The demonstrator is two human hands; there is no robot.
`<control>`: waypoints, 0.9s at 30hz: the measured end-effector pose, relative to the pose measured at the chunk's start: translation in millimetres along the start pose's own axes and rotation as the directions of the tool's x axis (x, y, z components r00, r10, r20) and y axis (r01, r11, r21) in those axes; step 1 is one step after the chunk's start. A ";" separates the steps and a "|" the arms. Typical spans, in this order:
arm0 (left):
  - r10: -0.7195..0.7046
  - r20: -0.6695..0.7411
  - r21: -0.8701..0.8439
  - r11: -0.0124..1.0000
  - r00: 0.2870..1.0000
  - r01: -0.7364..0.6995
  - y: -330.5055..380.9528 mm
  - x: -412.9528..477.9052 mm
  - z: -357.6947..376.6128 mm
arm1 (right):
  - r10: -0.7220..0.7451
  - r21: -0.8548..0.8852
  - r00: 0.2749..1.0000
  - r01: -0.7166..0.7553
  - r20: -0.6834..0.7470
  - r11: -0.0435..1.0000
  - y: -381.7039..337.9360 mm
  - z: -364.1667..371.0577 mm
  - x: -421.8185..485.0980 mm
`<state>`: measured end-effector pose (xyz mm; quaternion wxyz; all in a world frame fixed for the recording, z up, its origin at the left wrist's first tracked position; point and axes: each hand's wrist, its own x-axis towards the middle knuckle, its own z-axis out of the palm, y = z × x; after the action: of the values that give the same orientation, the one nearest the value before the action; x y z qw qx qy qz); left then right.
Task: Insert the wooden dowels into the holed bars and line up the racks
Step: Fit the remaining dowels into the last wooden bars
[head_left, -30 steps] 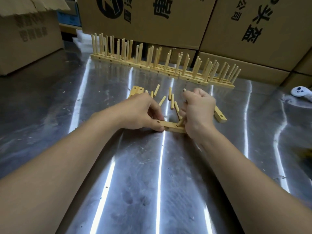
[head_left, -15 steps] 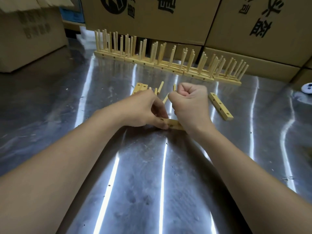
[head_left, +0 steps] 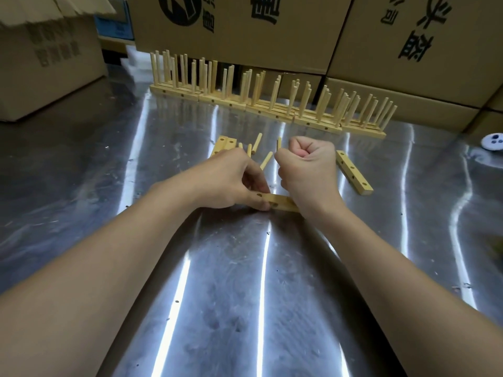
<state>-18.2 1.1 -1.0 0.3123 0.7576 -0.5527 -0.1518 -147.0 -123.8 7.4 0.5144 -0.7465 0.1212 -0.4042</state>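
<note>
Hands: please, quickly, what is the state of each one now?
Left hand: pinches the holed bar.
Right hand: closed in a fist; whether anything is inside cannot be told.

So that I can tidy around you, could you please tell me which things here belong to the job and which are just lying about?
Job: holed bar gripped by the left hand, right hand fisted above it, loose dowels, spare bars, finished racks.
Lying about: cardboard boxes, white gadget on the table.

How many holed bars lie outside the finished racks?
4: one bar under both hands, one right of the right hand, two side by side behind the left hand; more may be hidden.
</note>
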 end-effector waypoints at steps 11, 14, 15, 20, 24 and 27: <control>-0.006 -0.014 0.016 1.000 1.000 0.006 7.5 -3.2 -0.8 | 0.091 0.094 0.996 -0.093 0.022 0.991 -1.1 0.2 -2.2; 0.003 0.011 0.017 1.000 1.000 -0.003 9.4 -2.9 -3.2 | 0.114 0.111 0.993 -0.116 0.030 0.987 -1.7 -3.3 -3.4; 0.005 0.014 0.021 1.000 1.000 -0.006 9.6 -2.9 -3.8 | 0.134 0.140 0.989 -0.141 0.055 0.980 -3.1 -4.6 -2.9; 0.012 -0.011 0.044 0.999 1.000 -0.012 7.7 0.9 -4.3 | 0.364 0.292 0.893 -0.434 0.265 0.852 -18.1 -30.5 5.6; 0.025 0.025 0.035 0.999 0.999 -0.026 8.2 1.2 -4.6 | 0.420 0.303 0.874 -0.480 0.243 0.824 -24.5 -54.7 13.1; 0.020 0.004 0.047 0.999 1.000 -0.020 8.7 1.3 -3.8 | 0.407 0.205 0.876 -0.462 0.259 0.863 -27.0 -49.5 6.2</control>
<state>-22.0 -0.6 7.6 0.2947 0.7590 -0.5641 -0.1369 -185.4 -148.7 40.9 0.6958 -0.6632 0.1787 -0.2099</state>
